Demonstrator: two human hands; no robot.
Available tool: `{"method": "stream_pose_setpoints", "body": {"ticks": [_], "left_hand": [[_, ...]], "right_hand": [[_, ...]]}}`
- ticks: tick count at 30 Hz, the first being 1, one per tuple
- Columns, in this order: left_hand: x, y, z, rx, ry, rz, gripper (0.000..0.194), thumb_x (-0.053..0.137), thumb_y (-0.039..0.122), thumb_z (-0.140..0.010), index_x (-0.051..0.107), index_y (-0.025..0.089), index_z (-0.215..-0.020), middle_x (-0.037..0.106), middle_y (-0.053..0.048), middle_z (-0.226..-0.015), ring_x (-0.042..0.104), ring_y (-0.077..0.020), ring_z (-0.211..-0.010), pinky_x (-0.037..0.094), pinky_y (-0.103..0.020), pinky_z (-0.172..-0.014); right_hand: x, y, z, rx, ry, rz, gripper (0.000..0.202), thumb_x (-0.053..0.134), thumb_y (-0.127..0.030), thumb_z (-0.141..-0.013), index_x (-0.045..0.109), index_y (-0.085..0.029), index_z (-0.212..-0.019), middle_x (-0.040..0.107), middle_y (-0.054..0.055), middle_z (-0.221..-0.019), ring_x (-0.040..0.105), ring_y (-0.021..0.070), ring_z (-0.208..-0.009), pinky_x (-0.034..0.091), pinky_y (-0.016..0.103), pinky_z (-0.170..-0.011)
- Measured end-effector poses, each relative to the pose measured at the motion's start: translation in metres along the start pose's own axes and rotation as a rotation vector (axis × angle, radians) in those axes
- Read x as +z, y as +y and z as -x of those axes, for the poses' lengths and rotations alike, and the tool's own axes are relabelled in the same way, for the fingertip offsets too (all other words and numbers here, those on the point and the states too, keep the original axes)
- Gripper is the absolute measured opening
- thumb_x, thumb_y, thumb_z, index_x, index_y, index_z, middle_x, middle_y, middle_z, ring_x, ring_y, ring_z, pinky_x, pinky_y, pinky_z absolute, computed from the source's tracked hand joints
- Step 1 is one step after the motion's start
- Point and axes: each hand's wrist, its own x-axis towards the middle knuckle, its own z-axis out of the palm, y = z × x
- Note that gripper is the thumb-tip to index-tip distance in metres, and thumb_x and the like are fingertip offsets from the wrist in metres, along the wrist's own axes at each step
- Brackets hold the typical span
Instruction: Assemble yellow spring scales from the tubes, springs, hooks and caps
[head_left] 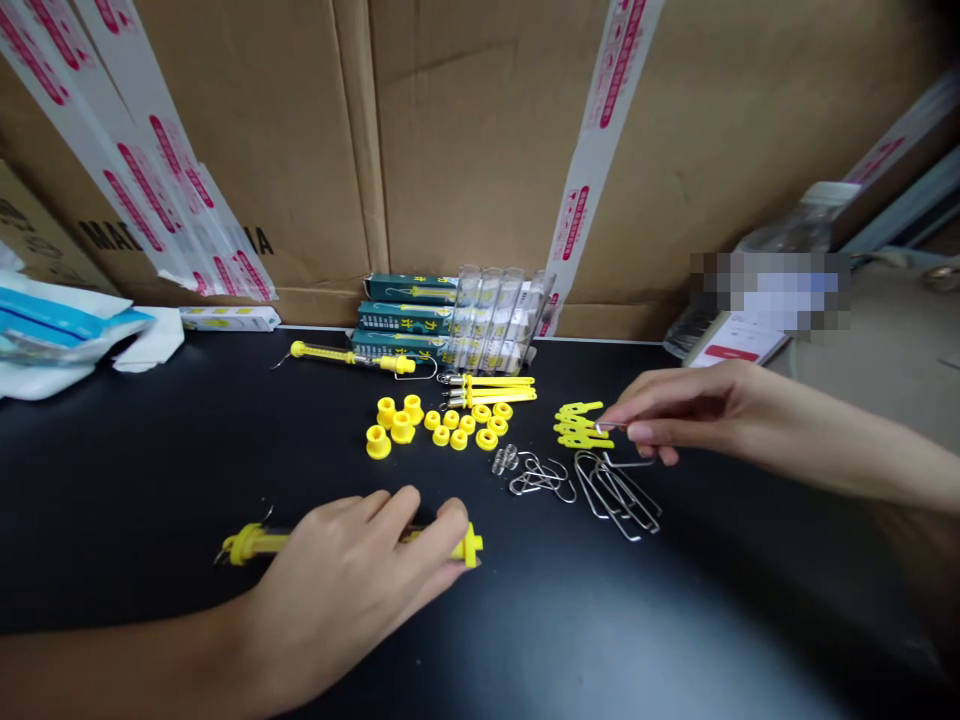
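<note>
My left hand [367, 570] is wrapped round a spring scale [251, 545] with yellow ends and a clear tube, lying sideways low over the table. Its middle is hidden by my fingers. My right hand [690, 415] pinches a bent metal wire [634, 463], partly covered by the fingers. Just below that hand lies a pile of bent wire handles [615, 500]. Flat yellow forked pieces [577, 428] lie beside its fingertips. Left of the handles are S-shaped metal hooks [538, 478] and small springs [505, 459].
Yellow caps [402, 427], yellow rings [487, 439] and yellow rods [499, 392] lie mid-table. Another spring scale [345, 357] lies behind them. Green boxes [405, 320] and clear tubes [487, 320] stand against a cardboard box [465, 150]. A plastic bottle [787, 230] stands at right, packaging [67, 335] at left.
</note>
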Motion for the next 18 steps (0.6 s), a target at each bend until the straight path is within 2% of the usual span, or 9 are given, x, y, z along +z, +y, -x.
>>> {"method": "stream_pose_setpoints", "body": {"ticks": [3,7,10,14,18], "left_hand": [[0.000,0.000,0.001,-0.017,-0.024,0.015,0.022,0.066,0.030,-0.092,0.060,0.023,-0.111,0.065,0.005,-0.074,0.067,-0.0168,-0.058,0.043,-0.032,-0.046],[0.001,-0.002,0.003,-0.028,-0.048,0.049,0.020,0.063,0.033,-0.095,0.061,0.025,-0.113,0.068,0.005,-0.077,0.068,-0.0166,-0.063,0.046,-0.032,-0.050],[0.001,-0.003,0.003,-0.037,-0.048,0.048,0.020,0.062,0.032,-0.095,0.061,0.026,-0.114,0.068,0.004,-0.079,0.068,-0.0167,-0.064,0.046,-0.031,-0.051],[0.001,-0.002,0.003,-0.010,-0.031,0.044,0.020,0.060,0.028,-0.096,0.061,0.025,-0.115,0.069,0.003,-0.078,0.067,-0.0166,-0.063,0.046,-0.030,-0.050],[0.001,-0.002,0.003,0.008,-0.019,0.023,0.018,0.060,0.025,-0.095,0.062,0.024,-0.113,0.069,0.002,-0.077,0.067,-0.0180,-0.062,0.047,-0.031,-0.050]], "right_hand": [[-0.004,0.008,0.002,-0.040,-0.023,0.102,0.030,0.064,-0.046,-0.090,0.081,-0.025,-0.103,0.067,0.005,-0.082,0.064,0.0149,-0.067,0.051,0.027,-0.061],[-0.002,0.010,0.003,0.092,-0.086,0.128,0.033,0.066,-0.045,-0.088,0.077,-0.024,-0.111,0.069,0.003,-0.078,0.062,0.0147,-0.066,0.049,0.026,-0.059],[0.003,0.006,0.002,0.159,-0.128,0.086,0.031,0.070,-0.039,-0.085,0.077,-0.023,-0.110,0.072,0.003,-0.080,0.065,0.0152,-0.069,0.050,0.024,-0.060],[0.012,-0.003,-0.001,0.117,-0.155,0.072,0.029,0.071,-0.031,-0.083,0.078,-0.023,-0.110,0.076,0.001,-0.078,0.070,0.0161,-0.072,0.053,0.025,-0.067],[0.019,-0.007,-0.005,0.052,-0.137,0.080,0.025,0.069,-0.031,-0.086,0.077,-0.024,-0.108,0.077,-0.001,-0.081,0.071,0.0160,-0.073,0.054,0.026,-0.068]]}}
